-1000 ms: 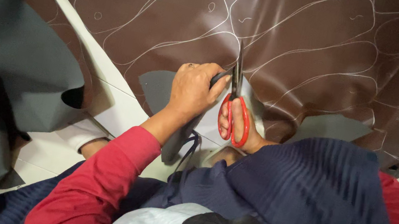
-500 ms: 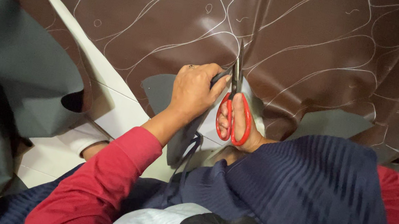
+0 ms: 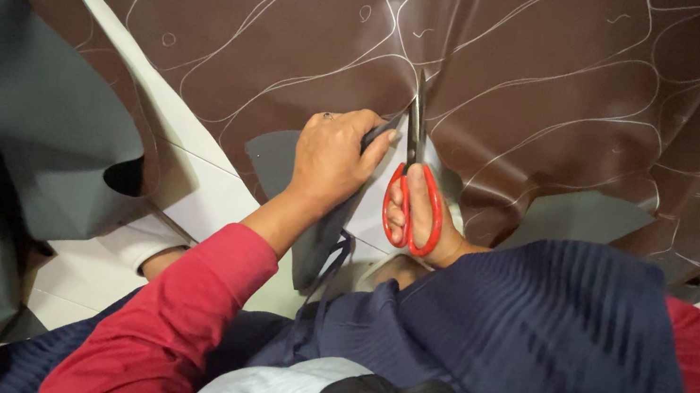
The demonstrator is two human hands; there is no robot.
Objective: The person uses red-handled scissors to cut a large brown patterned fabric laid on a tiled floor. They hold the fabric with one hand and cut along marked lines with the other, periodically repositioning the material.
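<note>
In the head view, the right hand [image 3: 423, 219] is working a pair of red-handled scissors [image 3: 412, 174], its fingers threaded through the loops so the grip is closing fully around the handles. The dark blades are pointing up and away from the body, nearly together, with their tips lying on the brown sheet [image 3: 506, 71] at the edge of a cut. The left hand [image 3: 332, 160] is sitting just beside the scissors on their left, fingers curled down and its grip pinching the loose cut edge of the sheet, the fingertips [image 3: 385, 136] almost touching the blades. The brown sheet, glossy and marked all over with pale curved outlines, is spreading across the whole upper part of the view. Its grey underside [image 3: 23, 91] is showing where it is folding over at the left. A white strip [image 3: 111, 30] is running diagonally from the upper left toward the hands. Red sleeves [image 3: 164, 327] and a dark blue ribbed garment [image 3: 553, 348] are filling the foreground.
</note>
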